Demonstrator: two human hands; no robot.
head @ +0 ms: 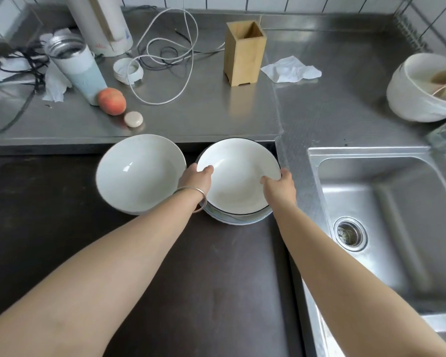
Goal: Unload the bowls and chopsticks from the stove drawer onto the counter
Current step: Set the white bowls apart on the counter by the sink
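Observation:
Two white bowls sit on the dark drawer surface (191, 266) just below the steel counter (191, 119). The right one is a black-rimmed bowl (236, 181), topmost of a short stack. My left hand (197, 177) grips its left rim with the thumb inside. My right hand (278, 188) holds its right rim the same way. A plain white bowl (137, 173) stands free to the left, touching my left wrist. No chopsticks are visible. An empty wooden chopstick holder (243, 52) stands upright on the counter.
On the counter's left are a thermos (76, 70), its lid (128, 70), a peach (112, 101), a small round soap (133, 119) and tangled cables (165, 60). A crumpled tissue (291, 69) lies right of the holder. A sink (386, 228) and a used white bowl (422, 88) are at right.

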